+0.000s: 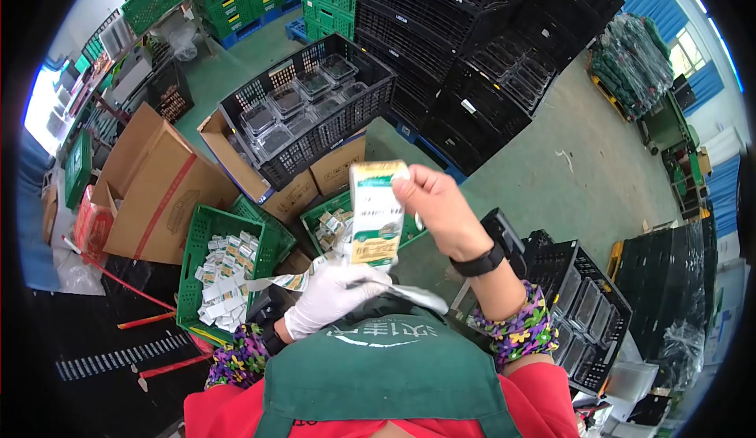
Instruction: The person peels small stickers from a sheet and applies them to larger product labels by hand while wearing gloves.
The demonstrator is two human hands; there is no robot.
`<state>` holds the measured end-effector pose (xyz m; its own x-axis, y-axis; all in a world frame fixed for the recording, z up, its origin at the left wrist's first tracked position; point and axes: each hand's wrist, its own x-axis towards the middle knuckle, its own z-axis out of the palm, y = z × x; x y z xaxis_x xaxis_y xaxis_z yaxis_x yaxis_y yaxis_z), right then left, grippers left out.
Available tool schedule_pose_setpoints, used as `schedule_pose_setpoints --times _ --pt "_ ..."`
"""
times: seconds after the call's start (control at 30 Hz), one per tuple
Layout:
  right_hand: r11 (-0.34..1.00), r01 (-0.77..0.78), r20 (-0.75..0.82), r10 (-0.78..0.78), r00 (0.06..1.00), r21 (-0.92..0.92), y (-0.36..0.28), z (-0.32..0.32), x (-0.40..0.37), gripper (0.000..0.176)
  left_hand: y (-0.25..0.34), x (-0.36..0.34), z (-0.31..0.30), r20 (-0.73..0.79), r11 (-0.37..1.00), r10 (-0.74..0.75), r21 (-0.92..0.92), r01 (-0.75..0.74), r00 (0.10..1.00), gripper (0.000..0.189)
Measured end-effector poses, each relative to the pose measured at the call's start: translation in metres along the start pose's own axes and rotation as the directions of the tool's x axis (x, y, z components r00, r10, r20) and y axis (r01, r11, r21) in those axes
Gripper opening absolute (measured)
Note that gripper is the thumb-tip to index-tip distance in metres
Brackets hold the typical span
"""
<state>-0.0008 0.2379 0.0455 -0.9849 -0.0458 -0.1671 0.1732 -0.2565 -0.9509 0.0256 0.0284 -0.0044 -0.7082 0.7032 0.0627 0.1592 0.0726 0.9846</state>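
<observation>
My bare right hand pinches the upper right edge of a strip of printed labels, white with green and gold bands, held up before me. Below it my left hand, in a white glove, is closed around the lower part of the labels, with a tail of the strip hanging out to the left and a blurred piece reaching right. Left of that hand, a green crate holds many small white packets. Another green crate with similar packets is partly hidden behind the labels.
A black crate of clear plastic boxes rests on cardboard boxes ahead. Tall black crate stacks stand behind it. At the lower right is another black crate with clear boxes. An open cardboard box stands on the left.
</observation>
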Motion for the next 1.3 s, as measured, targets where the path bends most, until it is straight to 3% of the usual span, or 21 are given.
schedule_pose_setpoints --times 0.03,0.1,0.13,0.2,0.3,0.47,0.53,0.57,0.63,0.7,0.73,0.77,0.83,0.9,0.97,1.03,1.1,1.17,1.2,1.23,1.3 --pt "0.998 0.022 0.017 -0.021 1.000 -0.052 0.002 -0.013 0.006 0.021 0.003 -0.002 0.002 0.040 0.998 -0.047 0.049 0.045 0.998 0.014" --pt "0.999 0.019 -0.123 -0.022 0.992 -0.026 0.011 -0.022 0.010 0.021 -0.002 -0.004 0.003 0.057 0.997 -0.052 0.060 0.048 0.997 0.013" --pt "0.999 0.018 -0.117 -0.021 0.993 -0.026 0.012 -0.020 0.008 0.021 -0.003 -0.003 0.003 -0.001 0.997 -0.045 0.055 0.045 0.999 0.013" --pt "0.962 0.058 -0.267 -0.132 0.955 -0.267 0.017 -0.012 -0.005 0.028 -0.006 -0.002 0.001 -0.117 0.995 0.023 0.103 -0.011 0.993 0.012" --pt "0.952 0.117 -0.124 -0.157 0.980 -0.285 0.031 0.000 -0.024 0.034 -0.008 0.002 -0.004 -0.210 0.990 0.069 0.138 -0.040 0.975 0.015" --pt "0.888 0.079 -0.146 -0.161 0.976 -0.453 0.029 0.025 -0.035 0.034 0.002 0.006 -0.003 -0.216 0.964 0.110 0.263 -0.051 0.970 0.015" --pt "0.738 0.064 -0.098 -0.174 0.980 -0.672 0.026 0.028 -0.036 0.036 0.001 0.004 -0.002 -0.209 0.941 0.125 0.333 -0.050 0.970 0.015" --pt "0.738 0.062 -0.099 -0.173 0.980 -0.672 0.027 0.026 -0.034 0.036 -0.001 0.004 -0.002 -0.215 0.928 0.147 0.367 -0.060 0.966 0.014" --pt "0.296 0.276 0.047 -0.600 0.799 -0.914 0.031 0.021 -0.030 0.037 -0.002 0.004 -0.002 -0.221 0.915 0.168 0.398 -0.069 0.961 0.014" --pt "0.366 0.211 -0.024 -0.543 0.840 -0.906 0.032 0.011 -0.026 0.027 0.000 0.004 -0.005 -0.193 0.888 0.291 0.420 -0.189 0.937 0.012" --pt "0.718 0.160 0.008 -0.211 0.977 -0.677 0.035 0.002 -0.022 0.022 -0.001 0.005 -0.006 -0.193 0.888 0.291 0.420 -0.189 0.937 0.012" --pt "0.928 -0.042 0.169 0.112 0.979 -0.371 0.036 -0.003 -0.019 0.019 -0.002 0.005 -0.005 -0.168 0.894 0.301 0.391 -0.217 0.939 0.013" --pt "0.957 -0.045 0.235 0.116 0.965 -0.286 0.032 -0.005 -0.015 0.017 -0.002 0.005 -0.006 -0.143 0.900 0.312 0.360 -0.244 0.939 0.013" --pt "0.982 0.068 0.108 -0.050 0.993 -0.174 0.023 -0.006 -0.005 0.016 0.000 0.005 -0.008 0.036 0.819 0.327 0.487 -0.302 0.944 0.017" --pt "0.995 0.088 0.030 -0.087 0.996 -0.035 0.007 -0.006 0.003 0.012 -0.012 0.000 -0.004 0.069 0.792 0.299 0.539 -0.287 0.952 0.018" --pt "0.995 0.094 -0.045 -0.096 0.994 -0.041 0.002 -0.012 0.008 0.014 -0.016 -0.004 0.002 0.053 0.921 0.143 0.358 -0.152 0.988 0.017" --pt "0.992 0.100 -0.071 -0.105 0.992 -0.072 0.013 -0.017 0.009 0.017 -0.010 -0.005 0.000 0.042 0.931 0.075 0.356 -0.085 0.996 0.013" --pt "0.854 0.157 -0.211 -0.294 0.932 -0.496 0.021 -0.013 -0.004 0.034 -0.008 -0.004 -0.003 -0.137 0.988 0.048 0.153 -0.027 0.989 0.013" --pt "0.883 0.179 -0.170 -0.275 0.946 -0.433 0.026 -0.012 -0.010 0.047 -0.008 -0.002 -0.005 -0.171 0.988 0.063 0.152 -0.036 0.983 0.014" --pt "0.932 0.191 -0.181 -0.254 0.950 -0.307 0.028 -0.001 -0.018 0.041 -0.006 -0.001 -0.007 -0.189 0.973 0.091 0.227 -0.046 0.978 0.012" --pt "0.942 0.217 -0.099 -0.249 0.963 -0.258 0.041 0.007 -0.027 0.037 -0.005 0.001 -0.009 -0.214 0.967 0.120 0.246 -0.066 0.970 0.013"
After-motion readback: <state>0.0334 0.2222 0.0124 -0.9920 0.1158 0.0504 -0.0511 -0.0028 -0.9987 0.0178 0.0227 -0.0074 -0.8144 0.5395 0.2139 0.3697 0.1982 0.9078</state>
